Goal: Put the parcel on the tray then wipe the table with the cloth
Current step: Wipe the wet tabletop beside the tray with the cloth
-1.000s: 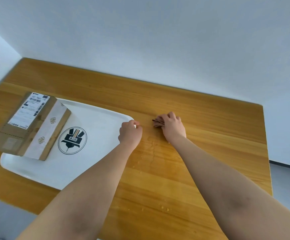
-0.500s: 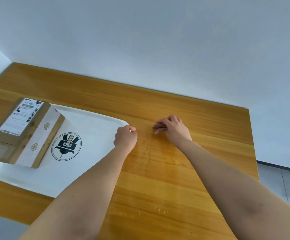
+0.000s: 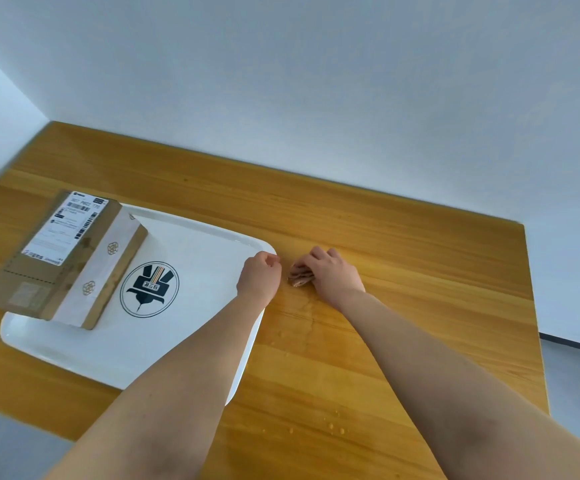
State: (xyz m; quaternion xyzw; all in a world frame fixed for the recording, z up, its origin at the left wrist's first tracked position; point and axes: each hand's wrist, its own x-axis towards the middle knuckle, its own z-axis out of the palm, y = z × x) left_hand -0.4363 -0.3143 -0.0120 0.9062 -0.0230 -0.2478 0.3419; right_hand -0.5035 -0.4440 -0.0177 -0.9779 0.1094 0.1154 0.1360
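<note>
Pale wall [image 3: 316,81] behind wooden table [image 3: 403,244]; grey floor [image 3: 576,386].

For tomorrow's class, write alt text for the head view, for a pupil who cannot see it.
A right hand presses a small brown cloth on a wooden table; the left hand, fisted, rests at a white tray corner. A cardboard parcel sits on the tray's left end.

A wooden table [image 3: 403,271] is seen carrying a white tray [image 3: 195,244] at its left, a small brown cloth [image 3: 298,276] just beside the tray (pressed under a hand), and scattered water droplets [image 3: 333,426].
</note>
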